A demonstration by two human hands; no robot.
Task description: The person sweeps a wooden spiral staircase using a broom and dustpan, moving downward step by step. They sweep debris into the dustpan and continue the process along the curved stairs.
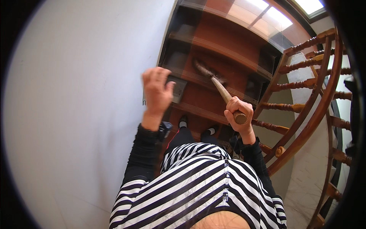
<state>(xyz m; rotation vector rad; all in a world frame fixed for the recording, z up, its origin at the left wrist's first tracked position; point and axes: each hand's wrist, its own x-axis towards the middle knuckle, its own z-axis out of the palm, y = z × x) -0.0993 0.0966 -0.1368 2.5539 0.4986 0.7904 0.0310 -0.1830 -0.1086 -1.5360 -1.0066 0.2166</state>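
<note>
My right hand [238,112] is closed around the pale wooden handle [221,88] of a hand brush. The round butt of that handle sticks out below my fist. The brush's dark, blurred head [207,71] lies against a reddish-brown stair step [237,75] ahead of me. My left hand [157,87] is raised beside the white wall [85,86], with its fingers bent and its thumb apart; I see nothing in its grasp. Behind it, partly hidden, a flat grey object [179,89] rests on a step; its kind is unclear.
Wooden banisters with turned spindles [296,84] and a curved handrail [317,137] run along the right. Several steps with dark ends and striped edges rise ahead. My feet [183,122] stand on a lower step. Light from a window [310,5] reflects off the upper floor.
</note>
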